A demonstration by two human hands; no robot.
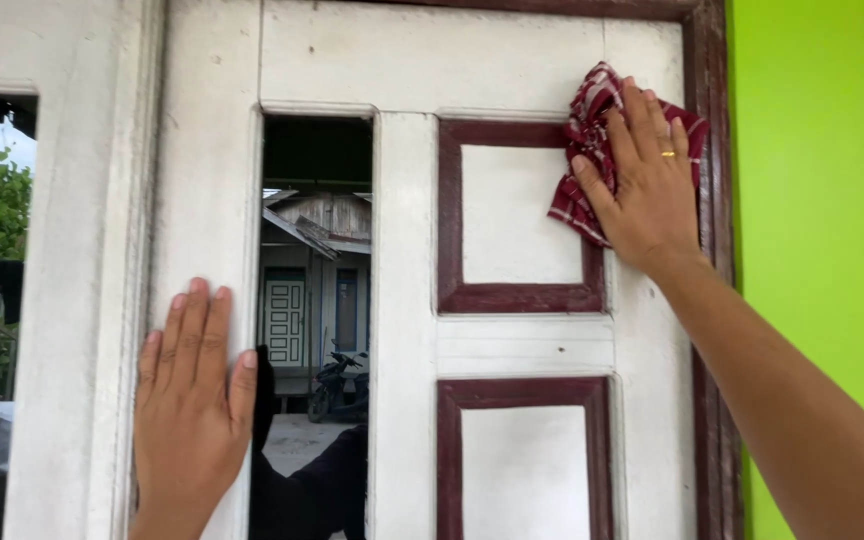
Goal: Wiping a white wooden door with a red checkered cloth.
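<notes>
my right hand (649, 185) is pressing a red checked cloth (584, 150) flat, fingers spread, against the white door (522, 345) near its upper right panel (soft, light, probably bunching easily). my left hand (192, 400) is resting open on the frame.

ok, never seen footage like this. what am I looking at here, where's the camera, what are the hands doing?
There is no machine here: a person wears one camera on the head, so the single picture shows what they see in front of them, their own two bare hands. They face a white door with dark red trim around its panels. The right hand, with a ring on one finger, presses a red and white checked cloth flat against the door near its upper right panel. The left hand lies open and flat on the white frame, holding nothing. Between them a glass pane reflects a house and a parked motorbike. A bright green wall stands on the right.
</notes>
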